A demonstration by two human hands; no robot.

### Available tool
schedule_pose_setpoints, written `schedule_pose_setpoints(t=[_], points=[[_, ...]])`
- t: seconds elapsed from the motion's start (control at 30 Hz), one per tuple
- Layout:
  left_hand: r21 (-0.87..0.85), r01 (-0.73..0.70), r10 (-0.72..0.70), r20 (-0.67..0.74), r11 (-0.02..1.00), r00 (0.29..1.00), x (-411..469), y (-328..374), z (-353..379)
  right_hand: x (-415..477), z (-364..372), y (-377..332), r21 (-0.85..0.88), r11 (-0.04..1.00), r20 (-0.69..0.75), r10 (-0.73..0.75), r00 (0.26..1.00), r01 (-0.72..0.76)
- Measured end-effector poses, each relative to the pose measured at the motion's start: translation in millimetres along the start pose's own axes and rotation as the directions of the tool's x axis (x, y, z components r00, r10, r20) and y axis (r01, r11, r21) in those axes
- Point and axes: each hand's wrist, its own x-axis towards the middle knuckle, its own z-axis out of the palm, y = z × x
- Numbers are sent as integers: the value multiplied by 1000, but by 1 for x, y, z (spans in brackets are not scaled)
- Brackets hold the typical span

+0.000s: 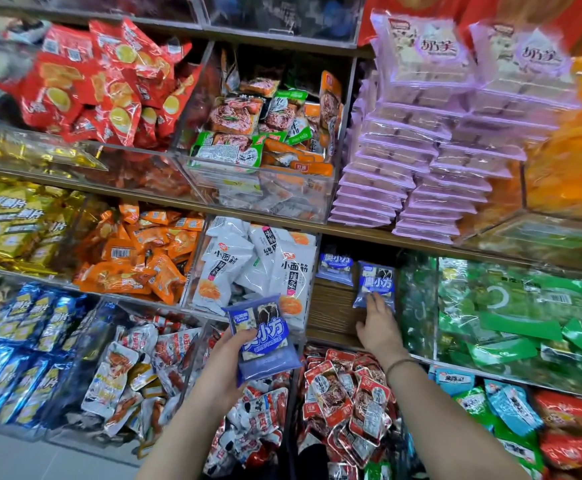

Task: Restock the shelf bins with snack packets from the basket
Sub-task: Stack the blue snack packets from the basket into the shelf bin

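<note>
We face a shelf [369, 236] packed with clear bins of snacks. Above and to the right of both grips rise two tall stacks of lilac packets [421, 150]. Just right of our right grip sits a bin of green packets [511, 306]. Directly below that grip lies a bin of red-and-white packets [348, 393]. Above our left grip is a bin of white packets [244, 268]. Between the white and green bins, where our right grip reaches, is a bare wooden slot [331, 306]. An upright blue packet [375, 280] stands in it, just above the right grip's fingertips. A second blue packet [335, 268] stands farther back, up and to the left of that grip.

Our right grip [379, 329] is released, fingers stretched out, the fingertips touching the lower edge of the upright blue packet. Our left grip [225, 365], lower and to the left of the right one, is grasping a stack of blue packets [265, 337]. Its thumb lies across the printed front, and it holds the stack in front of the white bin. A thin band [398, 365] circles the wrist just below the right grip.
</note>
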Motion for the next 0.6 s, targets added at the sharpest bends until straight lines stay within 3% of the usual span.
schedule_pose_setpoints(t=[0.27,0.33,0.4,0.47,0.53,0.6], points=[[17,9,-9,-21,1000,1000,-2,1,-9,47,-21,3,16,1000,84,-7,996,6],[15,1,-1,-36,1000,999,-3,-1,-6,39,-25,-5,78,997,33,-14,999,11],[8,-5,6,-76,1000,997,-1,-2,-1,16,-27,-21,262,963,-99,-37,994,62],[-28,-16,14,-59,999,998,-1,-2,8,-19,-29,-40,510,848,-193,-55,980,147],[-41,-28,27,-15,999,1000,-2,-3,20,-62,-32,-57,733,658,-115,-134,984,175],[-31,-58,59,35,998,998,-3,-4,31,-98,-32,-69,841,519,-23,-250,968,155]])
